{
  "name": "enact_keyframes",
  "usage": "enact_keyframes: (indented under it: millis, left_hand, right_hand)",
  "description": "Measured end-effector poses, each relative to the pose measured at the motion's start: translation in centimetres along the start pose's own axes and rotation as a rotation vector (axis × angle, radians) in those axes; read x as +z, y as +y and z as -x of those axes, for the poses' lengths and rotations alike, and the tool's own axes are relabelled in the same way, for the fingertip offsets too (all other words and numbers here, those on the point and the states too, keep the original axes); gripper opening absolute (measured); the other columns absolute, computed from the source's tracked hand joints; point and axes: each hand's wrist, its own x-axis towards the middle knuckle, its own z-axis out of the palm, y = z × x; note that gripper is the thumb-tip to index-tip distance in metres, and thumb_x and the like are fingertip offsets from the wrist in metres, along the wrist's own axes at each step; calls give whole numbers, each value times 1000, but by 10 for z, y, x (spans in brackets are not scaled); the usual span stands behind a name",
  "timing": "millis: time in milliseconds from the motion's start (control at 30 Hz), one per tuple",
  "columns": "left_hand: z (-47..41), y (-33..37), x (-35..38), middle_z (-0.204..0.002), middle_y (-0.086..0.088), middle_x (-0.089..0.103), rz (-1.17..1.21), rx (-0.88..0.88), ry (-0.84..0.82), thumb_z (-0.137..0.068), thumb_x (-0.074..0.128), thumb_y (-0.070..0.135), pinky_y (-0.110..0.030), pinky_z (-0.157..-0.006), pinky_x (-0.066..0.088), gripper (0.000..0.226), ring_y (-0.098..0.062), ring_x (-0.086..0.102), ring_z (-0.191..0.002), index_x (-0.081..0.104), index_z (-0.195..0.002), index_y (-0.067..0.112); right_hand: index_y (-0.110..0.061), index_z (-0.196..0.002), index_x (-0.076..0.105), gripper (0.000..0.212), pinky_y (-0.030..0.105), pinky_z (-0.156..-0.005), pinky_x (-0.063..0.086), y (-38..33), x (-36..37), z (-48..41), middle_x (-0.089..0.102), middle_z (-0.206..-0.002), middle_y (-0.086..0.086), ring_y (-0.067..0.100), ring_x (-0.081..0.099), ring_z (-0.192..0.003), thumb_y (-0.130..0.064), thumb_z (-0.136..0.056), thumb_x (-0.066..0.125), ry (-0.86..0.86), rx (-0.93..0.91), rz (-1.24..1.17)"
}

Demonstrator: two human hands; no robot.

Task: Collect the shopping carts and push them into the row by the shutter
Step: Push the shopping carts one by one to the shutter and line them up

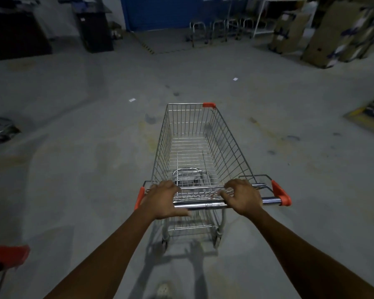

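Silver wire shopping cart (225, 145) with orange corner caps stands upright.

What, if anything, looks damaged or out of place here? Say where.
The shopping cart has an orange bumper on its front right corner only. The front left corner is bare wire, so one seems to be missing. White paper scraps lie on the floor ahead.

I see tall cardboard boxes (337, 33) stacked at far right, a black cabinet (94, 29) at far left, and a white paper scrap (132, 100) on the concrete floor (73, 169).
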Motion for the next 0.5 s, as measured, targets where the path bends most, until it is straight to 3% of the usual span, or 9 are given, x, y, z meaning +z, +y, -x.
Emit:
enact_keyframes:
  millis: [100, 200, 300, 400, 500]
  left_hand:
    - [-56, -13, -21, -152, -5, 45, 52, -14, -4, -59, 33, 105, -52, -113, 35, 116, -26, 42, -138, 51, -143, 27]
    - [-110, -28, -37, -133, -6, 58, 113, -31, 39, -59, 17, 106, -46, -104, 43, 118, -26, 53, -124, 61, -132, 23]
    - [-165, -37, -50, -131, -7, 61, 109, -9, 49, -59, 8, 105, -47, -103, 43, 120, -27, 54, -123, 61, -132, 25]
    - [-222, -43, -62, -133, -7, 63, 60, 11, 70, -64, 7, 102, -49, -103, 44, 116, -27, 55, -123, 62, -132, 25]
    - [-286, -46, -74, -118, -6, 67, 32, 21, 116, -74, 13, 96, -42, -96, 47, 103, -25, 59, -113, 67, -123, 23]
  right_hand:
    - [-26, -117, 69, 51, 35, -90, 44, 5, -4, -45, 64, -125, -2, 20, 52, -121, -66, -92, 49, 32, 89, 16]
    - [-27, -119, 68, 52, 36, -91, 44, 11, -9, -85, 64, -127, -3, 20, 49, -124, -66, -92, 47, 3, 143, 40]
    - [-28, -121, 66, 53, 36, -91, 44, 23, -12, -129, 63, -128, -4, 18, 48, -125, -66, -91, 45, 0, 171, 44]
    - [-28, -122, 65, 55, 36, -88, 45, 43, -17, -178, 63, -128, -3, 18, 49, -124, -67, -92, 42, 1, 167, 57]
    - [-28, -122, 64, 58, 38, -89, 49, 71, -23, -235, 63, -128, -2, 19, 49, -123, -70, -92, 37, 9, 168, 53]
